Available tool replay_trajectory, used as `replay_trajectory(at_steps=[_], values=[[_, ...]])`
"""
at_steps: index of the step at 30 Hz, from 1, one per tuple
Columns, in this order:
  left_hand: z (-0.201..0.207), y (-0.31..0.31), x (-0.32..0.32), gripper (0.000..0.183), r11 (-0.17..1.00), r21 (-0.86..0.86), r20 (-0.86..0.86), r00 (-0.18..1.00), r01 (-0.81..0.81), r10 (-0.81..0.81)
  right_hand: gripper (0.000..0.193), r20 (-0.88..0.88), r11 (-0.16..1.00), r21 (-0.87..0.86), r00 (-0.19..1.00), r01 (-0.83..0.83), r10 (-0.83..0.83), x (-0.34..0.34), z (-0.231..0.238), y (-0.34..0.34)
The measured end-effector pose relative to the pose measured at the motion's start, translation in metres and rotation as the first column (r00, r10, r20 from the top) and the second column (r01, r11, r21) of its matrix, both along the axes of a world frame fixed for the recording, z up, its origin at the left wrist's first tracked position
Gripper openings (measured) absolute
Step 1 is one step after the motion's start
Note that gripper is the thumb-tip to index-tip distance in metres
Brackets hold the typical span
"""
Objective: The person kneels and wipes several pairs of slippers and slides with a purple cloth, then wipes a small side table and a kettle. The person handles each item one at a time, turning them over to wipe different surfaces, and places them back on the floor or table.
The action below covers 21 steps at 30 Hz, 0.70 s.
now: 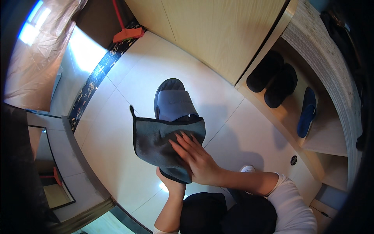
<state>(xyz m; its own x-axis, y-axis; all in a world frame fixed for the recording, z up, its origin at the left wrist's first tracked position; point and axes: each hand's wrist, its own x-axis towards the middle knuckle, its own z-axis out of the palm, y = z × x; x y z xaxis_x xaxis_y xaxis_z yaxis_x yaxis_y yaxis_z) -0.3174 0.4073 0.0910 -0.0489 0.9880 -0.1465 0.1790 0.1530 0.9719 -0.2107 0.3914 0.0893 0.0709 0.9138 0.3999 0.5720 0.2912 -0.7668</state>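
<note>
A dark grey-blue slide slipper points away from me, its toe and broad strap showing. A grey cloth with black edging and a small corner loop drapes over its rear part. My right hand lies on top of this cloth, fingers stretched out flat and slightly apart. From below, my left hand reaches under the cloth at the slipper's heel end and appears to support the slipper above the floor. Its fingers are hidden by the cloth.
Pale floor tiles lie below. On the right, an open shelf holds black slippers and a blue slipper. Wooden cabinet doors stand ahead. A red broom leans at the far left, near a pinkish curtain.
</note>
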Motion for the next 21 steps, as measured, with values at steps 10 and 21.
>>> replay_trajectory(at_steps=[10,21], values=[[0.006,-0.008,0.002,0.033,1.000,-0.001,0.085,0.996,-0.023,0.023,0.032,-0.094,0.912,0.303,0.961,0.277,-0.261,0.029,0.010,0.030],[-0.001,-0.014,0.003,0.039,0.999,-0.042,0.134,0.991,0.019,-0.013,0.043,-0.038,0.909,0.171,0.924,0.381,-0.380,0.034,0.006,0.028]])
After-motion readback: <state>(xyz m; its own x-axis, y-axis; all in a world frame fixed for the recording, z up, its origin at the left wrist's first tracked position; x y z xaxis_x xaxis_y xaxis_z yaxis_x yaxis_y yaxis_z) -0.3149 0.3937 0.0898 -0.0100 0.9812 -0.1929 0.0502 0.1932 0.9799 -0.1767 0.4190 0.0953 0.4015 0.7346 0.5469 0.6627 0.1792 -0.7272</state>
